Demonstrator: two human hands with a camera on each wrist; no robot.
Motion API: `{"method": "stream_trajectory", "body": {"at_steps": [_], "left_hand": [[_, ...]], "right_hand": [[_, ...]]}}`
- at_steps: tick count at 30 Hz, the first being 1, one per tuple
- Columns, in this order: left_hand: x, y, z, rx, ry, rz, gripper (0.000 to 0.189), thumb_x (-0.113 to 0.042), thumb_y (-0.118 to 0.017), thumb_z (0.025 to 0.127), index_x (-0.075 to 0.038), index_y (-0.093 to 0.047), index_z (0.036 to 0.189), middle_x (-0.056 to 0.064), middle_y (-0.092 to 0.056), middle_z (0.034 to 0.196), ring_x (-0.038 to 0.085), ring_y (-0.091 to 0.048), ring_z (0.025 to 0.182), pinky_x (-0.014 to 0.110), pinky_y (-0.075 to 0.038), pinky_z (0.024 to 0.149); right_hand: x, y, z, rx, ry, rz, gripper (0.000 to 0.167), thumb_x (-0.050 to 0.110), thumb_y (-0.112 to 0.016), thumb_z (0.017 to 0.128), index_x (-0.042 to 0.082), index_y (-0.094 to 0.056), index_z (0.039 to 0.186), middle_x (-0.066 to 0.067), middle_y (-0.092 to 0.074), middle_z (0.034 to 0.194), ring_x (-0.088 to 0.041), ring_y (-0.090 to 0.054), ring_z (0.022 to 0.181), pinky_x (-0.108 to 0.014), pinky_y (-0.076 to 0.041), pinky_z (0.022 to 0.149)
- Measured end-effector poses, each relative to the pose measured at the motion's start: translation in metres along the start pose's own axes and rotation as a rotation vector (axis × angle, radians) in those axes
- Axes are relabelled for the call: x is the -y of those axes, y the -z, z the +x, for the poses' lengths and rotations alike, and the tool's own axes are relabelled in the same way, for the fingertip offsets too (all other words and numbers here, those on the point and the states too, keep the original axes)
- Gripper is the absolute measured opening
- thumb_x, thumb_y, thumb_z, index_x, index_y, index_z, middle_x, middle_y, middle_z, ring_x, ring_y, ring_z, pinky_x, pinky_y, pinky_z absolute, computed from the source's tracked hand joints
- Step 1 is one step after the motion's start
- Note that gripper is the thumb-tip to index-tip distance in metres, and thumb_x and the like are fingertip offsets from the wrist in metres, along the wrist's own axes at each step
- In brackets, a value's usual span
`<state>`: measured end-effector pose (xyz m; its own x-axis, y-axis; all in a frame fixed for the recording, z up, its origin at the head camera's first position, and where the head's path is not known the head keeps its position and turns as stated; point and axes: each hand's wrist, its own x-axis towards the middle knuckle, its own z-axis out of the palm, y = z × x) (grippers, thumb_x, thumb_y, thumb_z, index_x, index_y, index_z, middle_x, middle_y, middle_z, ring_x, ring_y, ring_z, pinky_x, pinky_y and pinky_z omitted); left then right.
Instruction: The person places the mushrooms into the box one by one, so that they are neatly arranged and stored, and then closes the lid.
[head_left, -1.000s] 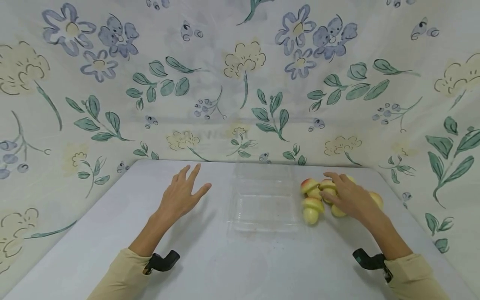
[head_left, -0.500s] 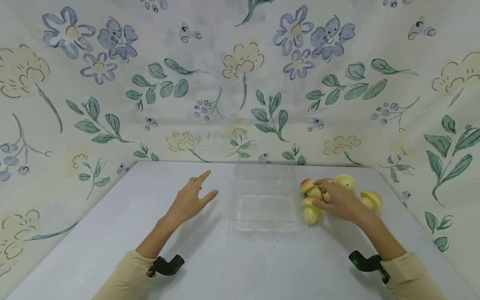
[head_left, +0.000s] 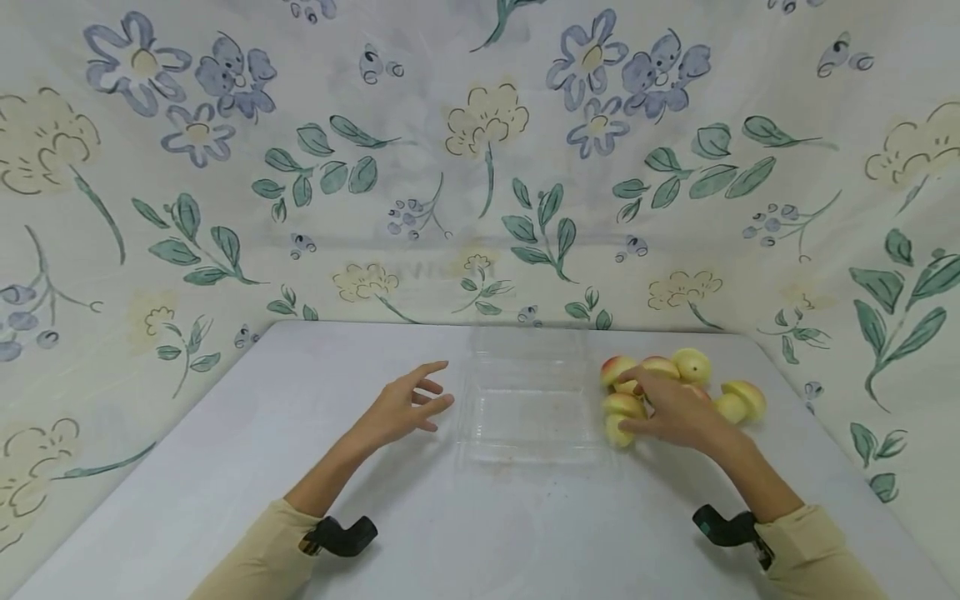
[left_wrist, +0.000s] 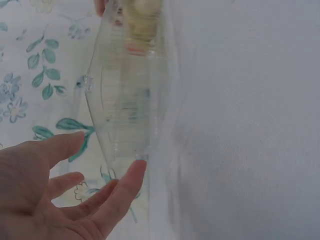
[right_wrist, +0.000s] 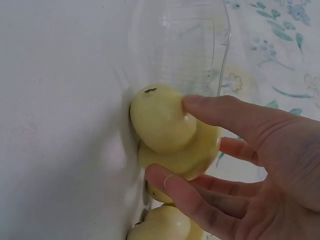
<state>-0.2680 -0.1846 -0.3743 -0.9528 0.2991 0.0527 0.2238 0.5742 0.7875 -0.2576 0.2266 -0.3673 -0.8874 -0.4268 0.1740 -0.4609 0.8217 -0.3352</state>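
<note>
A yellow mushroom [head_left: 617, 427] with a rounded stem and wide cap lies just right of a clear plastic box [head_left: 536, 454]. My right hand [head_left: 671, 411] curls round it. In the right wrist view the thumb lies against the mushroom's stem [right_wrist: 162, 117], and the index fingertip is at its cap's edge; the far fingers are partly hidden. My left hand [head_left: 402, 408] hovers at the box's left side, thumb and fingers spread and loosely bent, holding nothing. In the left wrist view its fingertips [left_wrist: 135, 172] come close to the box wall [left_wrist: 112, 120]; contact cannot be told.
Several more yellow mushrooms with reddish caps crowd behind and under my right hand, among them one at the back [head_left: 692, 365] and one at the right [head_left: 741, 402]. A floral cloth [head_left: 480, 167] rises behind the white table [head_left: 480, 533].
My left hand has moved right, towards the box, and its fingers have bent. The right hand has shifted left and nearer, from over the group onto the front mushroom, uncovering mushrooms behind it.
</note>
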Motion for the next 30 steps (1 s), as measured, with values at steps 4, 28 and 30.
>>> {"method": "stream_trajectory", "body": {"at_steps": [4, 28, 30], "left_hand": [[-0.0002, -0.0014, 0.0001, 0.052, 0.009, -0.135, 0.062, -0.019, -0.064, 0.096, -0.012, -0.037, 0.151, 0.025, -0.055, 0.128, 0.038, -0.065, 0.110, 0.037, -0.065, 0.075], [0.0031, -0.0073, 0.0026, 0.135, 0.050, -0.340, 0.067, -0.011, -0.072, 0.089, -0.001, -0.041, 0.147, 0.022, -0.059, 0.121, 0.034, -0.068, 0.100, 0.037, -0.064, 0.080], [0.0034, -0.0078, 0.0024, 0.136, 0.049, -0.353, 0.067, -0.011, -0.072, 0.088, -0.001, -0.041, 0.147, 0.024, -0.058, 0.123, 0.033, -0.068, 0.099, 0.037, -0.064, 0.080]], "right_hand": [[0.0019, -0.0018, -0.0004, 0.025, 0.035, 0.033, 0.063, 0.030, -0.082, 0.079, 0.005, -0.053, 0.129, -0.012, -0.066, 0.114, -0.021, -0.062, 0.097, -0.035, -0.056, 0.079], [0.0027, -0.0077, -0.0010, -0.004, 0.104, 0.008, 0.063, 0.023, -0.085, 0.070, 0.006, -0.052, 0.122, -0.006, -0.066, 0.105, -0.016, -0.054, 0.088, -0.028, -0.049, 0.074], [0.0026, -0.0078, -0.0002, 0.001, 0.103, 0.004, 0.063, 0.024, -0.085, 0.070, 0.006, -0.052, 0.122, -0.006, -0.066, 0.104, -0.015, -0.053, 0.087, -0.027, -0.049, 0.073]]}}
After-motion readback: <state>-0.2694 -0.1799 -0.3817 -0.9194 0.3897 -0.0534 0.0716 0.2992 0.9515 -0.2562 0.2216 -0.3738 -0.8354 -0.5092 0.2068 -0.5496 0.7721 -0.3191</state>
